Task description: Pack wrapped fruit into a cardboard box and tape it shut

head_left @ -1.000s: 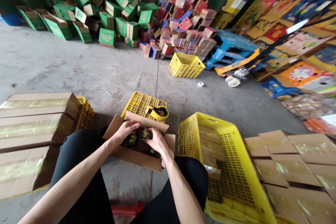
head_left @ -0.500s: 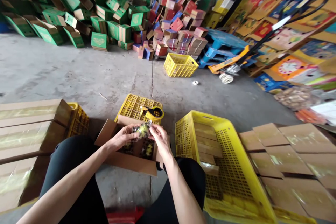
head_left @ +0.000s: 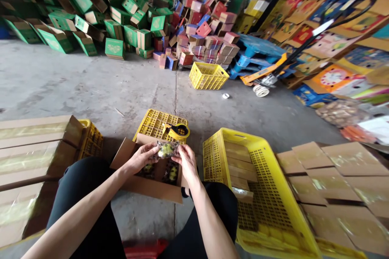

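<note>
Both my hands hold a small clear packet [head_left: 166, 149] with something yellow-green inside, just above an open cardboard box [head_left: 146, 184] that rests between my knees. My left hand [head_left: 142, 157] pinches the packet's left end and my right hand [head_left: 187, 160] pinches its right end. More such packets [head_left: 170, 173] lie inside the box. Just beyond the box an upturned yellow crate [head_left: 153, 122] carries a yellow tape dispenser [head_left: 178, 130].
A large yellow crate [head_left: 267, 194] holding flat cardboard stands at my right, with taped cartons [head_left: 340, 178] past it. Taped cartons [head_left: 33, 145] are stacked at my left. Across the concrete floor lie heaps of green [head_left: 91, 12] and pink boxes [head_left: 209, 32], another yellow crate [head_left: 208, 75] and a pallet jack [head_left: 264, 77].
My hands came up out of the box, lifting one packet between them. Since half a second ago they have spread slightly along the packet. The view also shifted a little.
</note>
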`<action>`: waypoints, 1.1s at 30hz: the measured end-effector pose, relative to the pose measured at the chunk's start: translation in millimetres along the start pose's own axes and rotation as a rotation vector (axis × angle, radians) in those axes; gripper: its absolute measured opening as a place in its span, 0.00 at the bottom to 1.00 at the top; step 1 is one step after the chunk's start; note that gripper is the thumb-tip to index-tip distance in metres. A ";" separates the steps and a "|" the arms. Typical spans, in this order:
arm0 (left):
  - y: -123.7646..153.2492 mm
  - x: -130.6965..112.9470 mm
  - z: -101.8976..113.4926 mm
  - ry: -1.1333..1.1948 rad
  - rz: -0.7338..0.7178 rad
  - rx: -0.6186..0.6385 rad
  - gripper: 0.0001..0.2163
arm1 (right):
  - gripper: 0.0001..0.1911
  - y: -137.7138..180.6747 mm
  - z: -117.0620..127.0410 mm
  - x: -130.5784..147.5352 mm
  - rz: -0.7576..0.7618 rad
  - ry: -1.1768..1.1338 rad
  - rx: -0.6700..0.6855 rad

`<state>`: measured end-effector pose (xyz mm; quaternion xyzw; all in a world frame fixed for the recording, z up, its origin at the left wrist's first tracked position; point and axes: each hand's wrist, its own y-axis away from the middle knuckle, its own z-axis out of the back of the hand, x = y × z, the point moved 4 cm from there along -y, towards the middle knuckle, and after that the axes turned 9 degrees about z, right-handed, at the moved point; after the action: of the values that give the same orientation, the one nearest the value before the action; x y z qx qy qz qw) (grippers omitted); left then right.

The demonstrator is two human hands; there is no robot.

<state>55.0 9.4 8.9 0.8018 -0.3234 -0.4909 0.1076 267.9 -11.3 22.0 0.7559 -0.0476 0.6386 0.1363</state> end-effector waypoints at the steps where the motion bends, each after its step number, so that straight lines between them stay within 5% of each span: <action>1: 0.4 -0.8 0.2 0.006 -0.010 -0.002 0.24 | 0.29 -0.7 -0.3 -0.5 -0.001 -0.005 -0.003; 8: 3.3 -6.1 3.1 -0.020 -0.052 0.000 0.24 | 0.30 -3.1 -6.2 1.6 -0.037 -0.021 0.016; 26: 2.1 -11.4 11.7 0.104 -0.062 -0.112 0.24 | 0.28 7.8 -24.1 6.0 -0.116 -0.083 0.373; 33: 5.5 -8.8 1.1 0.028 -0.026 -0.002 0.30 | 0.25 5.0 -20.4 7.6 -0.082 -0.038 0.286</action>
<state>49.0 10.8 17.3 0.8126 -0.3108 -0.4813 0.1068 248.6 -9.8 33.1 0.7809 0.0723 0.6183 0.0523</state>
